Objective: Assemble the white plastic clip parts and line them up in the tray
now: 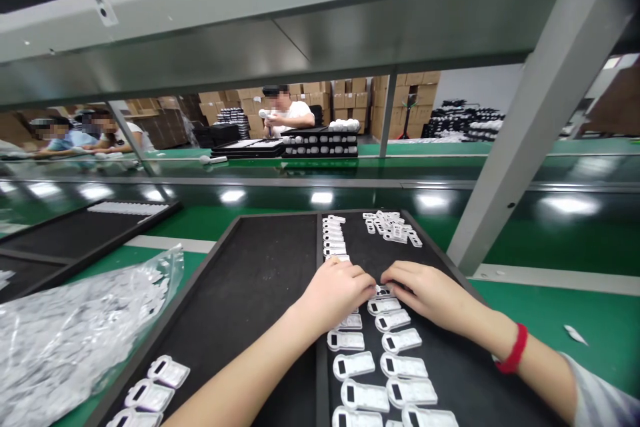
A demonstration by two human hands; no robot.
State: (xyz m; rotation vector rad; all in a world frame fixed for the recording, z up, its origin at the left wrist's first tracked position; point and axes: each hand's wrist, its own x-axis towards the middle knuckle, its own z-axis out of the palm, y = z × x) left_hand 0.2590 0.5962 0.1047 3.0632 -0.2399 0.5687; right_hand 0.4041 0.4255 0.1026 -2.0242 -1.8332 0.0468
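White plastic casings with small dark windows lie in two columns on the right half of a black tray [270,280]. At the top of the right column, one casing [383,292] sits between my hands. The fingers of my left hand [345,287] are pressed together at its left edge. My right hand [420,284], above a red wristband [514,348], has its fingers closed at the right edge of the same casing. A nearer casing [404,366] lies flat below them. Small white frames [393,224] are heaped at the tray's far right.
A clear plastic bag [90,327] of white parts lies at the left, near another black tray [75,234]. A grey slanted post [535,114] rises at the right under an overhead shelf [300,7]. People sit across the green line.
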